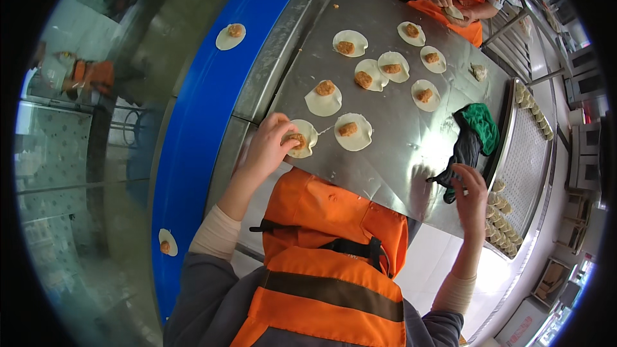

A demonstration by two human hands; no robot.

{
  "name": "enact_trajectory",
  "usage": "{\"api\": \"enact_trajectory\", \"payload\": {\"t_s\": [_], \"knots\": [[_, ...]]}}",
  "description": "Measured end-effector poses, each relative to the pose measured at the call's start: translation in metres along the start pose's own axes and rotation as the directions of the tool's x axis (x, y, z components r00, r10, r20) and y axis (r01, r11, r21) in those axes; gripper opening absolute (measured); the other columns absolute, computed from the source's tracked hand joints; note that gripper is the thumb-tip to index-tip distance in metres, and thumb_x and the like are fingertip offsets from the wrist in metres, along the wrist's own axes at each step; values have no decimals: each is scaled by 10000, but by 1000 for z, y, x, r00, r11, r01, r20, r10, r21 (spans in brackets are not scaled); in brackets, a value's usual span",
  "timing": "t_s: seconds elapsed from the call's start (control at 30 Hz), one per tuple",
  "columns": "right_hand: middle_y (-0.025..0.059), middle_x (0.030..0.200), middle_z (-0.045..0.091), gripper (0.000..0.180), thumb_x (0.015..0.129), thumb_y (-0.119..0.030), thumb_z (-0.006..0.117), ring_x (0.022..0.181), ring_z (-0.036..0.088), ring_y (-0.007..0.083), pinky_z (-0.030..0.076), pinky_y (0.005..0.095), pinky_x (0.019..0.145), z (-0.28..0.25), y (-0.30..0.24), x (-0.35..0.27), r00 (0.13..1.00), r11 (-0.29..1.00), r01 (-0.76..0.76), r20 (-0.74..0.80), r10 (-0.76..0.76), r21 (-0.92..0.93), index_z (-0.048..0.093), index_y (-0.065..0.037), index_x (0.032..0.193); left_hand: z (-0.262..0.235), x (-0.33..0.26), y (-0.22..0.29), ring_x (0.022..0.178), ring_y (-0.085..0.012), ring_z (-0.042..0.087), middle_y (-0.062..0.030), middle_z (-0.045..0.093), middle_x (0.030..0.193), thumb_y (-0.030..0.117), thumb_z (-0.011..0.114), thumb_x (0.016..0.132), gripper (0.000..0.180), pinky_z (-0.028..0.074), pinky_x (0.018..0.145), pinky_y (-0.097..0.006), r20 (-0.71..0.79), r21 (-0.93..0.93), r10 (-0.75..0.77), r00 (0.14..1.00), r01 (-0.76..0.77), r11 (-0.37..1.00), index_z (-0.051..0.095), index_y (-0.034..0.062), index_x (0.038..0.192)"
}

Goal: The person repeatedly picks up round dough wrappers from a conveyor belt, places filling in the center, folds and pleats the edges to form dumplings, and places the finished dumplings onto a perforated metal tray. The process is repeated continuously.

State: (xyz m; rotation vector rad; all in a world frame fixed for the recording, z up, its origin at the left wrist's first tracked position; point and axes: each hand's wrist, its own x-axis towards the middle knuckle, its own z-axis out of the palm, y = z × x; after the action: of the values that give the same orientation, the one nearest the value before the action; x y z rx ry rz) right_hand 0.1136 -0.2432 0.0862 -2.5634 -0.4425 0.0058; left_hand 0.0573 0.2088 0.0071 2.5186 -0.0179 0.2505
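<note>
My left hand point(270, 144) is at the near left corner of the steel table, its thumb and fingers closed on the left edge of a round dumpling wrapper point(309, 130) with a lump of orange-brown filling. That wrapper lies flat. Just right of it rests another filled wrapper point(361, 141), and a third wrapper point(323, 104) lies beyond. My right hand point(472, 196) is raised near the table's right side, fingers bent and apart, with nothing visible in it. Close by is a crumpled black and green cloth or bag point(474, 135).
Several more filled wrappers point(393, 67) are spread over the steel table point(392, 180). At right, a perforated metal tray point(524, 154) holds rows of folded dumplings point(504, 225). A blue conveyor belt point(193, 148) runs along the left. Across the table, a co-worker's hands point(443, 0) hold a wrapper.
</note>
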Motion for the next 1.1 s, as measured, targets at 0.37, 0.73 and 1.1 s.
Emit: {"api": "enact_trajectory", "payload": {"t_s": [0.37, 0.73, 1.1], "knots": [[81, 1018, 698, 220, 769, -13, 674, 940, 655, 296, 503, 396, 840, 66, -62, 3, 965, 967, 226, 108, -239, 118, 682, -49, 985, -17, 17, 4, 901, -278, 596, -101, 587, 1012, 129, 780, 789, 349, 481, 763, -385, 357, -4, -218, 908, 235, 972, 557, 44, 1044], [96, 1026, 684, 256, 908, -54, 654, 880, 654, 198, 523, 312, 788, 126, -114, -21, 942, 654, -205, 328, -69, 728, 641, -14, 1161, 0, -46, 51, 1020, -192, 627, -96, 628, 1150, 182, 631, 953, 386, 543, 807, -333, 602, -790, -133, 788, 611, 46, 525, -2, 1275], [3, 900, 639, 148, 941, -90, 663, 823, 601, 70, 503, 229, 745, 167, -103, -63, 842, 281, -536, 529, 107, 796, 649, 11, 1048, 35, -80, 109, 974, -101, 577, -52, 605, 1069, 185, 545, 1020, 252, 489, 815, -248, 563, -687, -112, 819, 539, 488, 544, 13, 1203]]}}
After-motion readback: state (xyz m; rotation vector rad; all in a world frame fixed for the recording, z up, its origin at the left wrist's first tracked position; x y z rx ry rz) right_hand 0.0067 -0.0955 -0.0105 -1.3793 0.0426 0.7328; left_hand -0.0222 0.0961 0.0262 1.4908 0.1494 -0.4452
